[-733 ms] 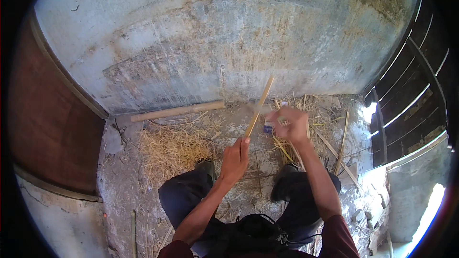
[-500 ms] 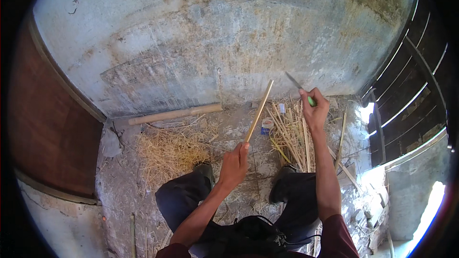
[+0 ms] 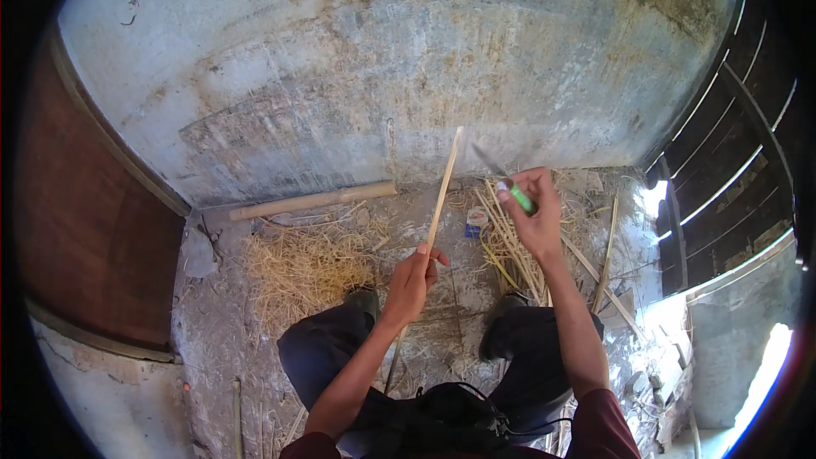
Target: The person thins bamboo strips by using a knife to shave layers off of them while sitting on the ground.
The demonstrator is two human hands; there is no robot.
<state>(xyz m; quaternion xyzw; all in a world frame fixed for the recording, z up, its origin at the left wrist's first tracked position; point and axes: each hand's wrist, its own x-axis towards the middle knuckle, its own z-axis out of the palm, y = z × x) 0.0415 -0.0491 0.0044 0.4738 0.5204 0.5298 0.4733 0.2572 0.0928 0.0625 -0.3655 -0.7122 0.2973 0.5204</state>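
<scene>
My left hand (image 3: pixel 410 285) grips a long, thin bamboo strip (image 3: pixel 444 191), the thumb pressed along it and a finger or two partly lifted. The strip slants up and slightly right, and its lower end shows below my wrist. In my right hand (image 3: pixel 537 217) is a knife (image 3: pixel 520 197) with a green handle. Its narrow blade, a little blurred, points up and left toward the strip's upper part, with a gap between them. Both hands are held above the floor in front of my knees.
A heap of pale shavings (image 3: pixel 308 276) lies on the floor at left, with a bamboo pole (image 3: pixel 314 201) along the wall behind it. Several bamboo strips (image 3: pixel 512 242) lie at right, beside a small blue-and-white pack (image 3: pixel 474 221). A slatted dark panel (image 3: pixel 731 153) stands at right.
My right hand has come left and slightly down, bringing the knife closer to the strip. The left hand has shifted a little left and down, and the strip stands more upright.
</scene>
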